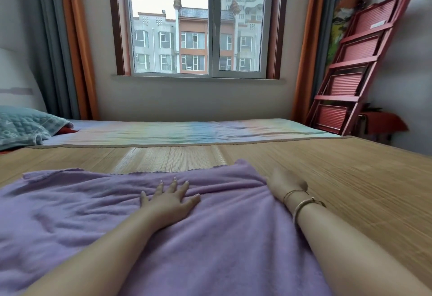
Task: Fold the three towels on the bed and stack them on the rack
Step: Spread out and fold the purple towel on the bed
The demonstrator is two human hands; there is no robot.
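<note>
**Lilac towel pressed flat on the bed**

Spreading across the lower half of the frame, a lilac towel (98,221) was seen lying rumpled on a woven bamboo mat (350,179) that covered the bed. Its scalloped far edge was raised in a peak near the centre of the frame, and soft creases ran through the cloth at lower left.

The left hand (170,200) was laid palm down on the towel at centre frame, its fingers straight and fanned apart, nothing being clasped. The right hand (286,182) was placed at the towel's right edge, just right of centre, partly on the mat; its fingertips were turned away from view, so whether the cloth was pinched could not be told. Thin bracelets (301,200) were worn on that wrist.

Beyond the mat, a pastel striped sheet (187,131) was stretched across the middle of the frame, and a teal quilted pillow (23,125) was set at the left edge. A red slatted rack (360,62) was leaned, folded, against the wall at upper right. A window (198,24) flanked by orange and grey curtains (70,45) filled the upper centre.
</note>
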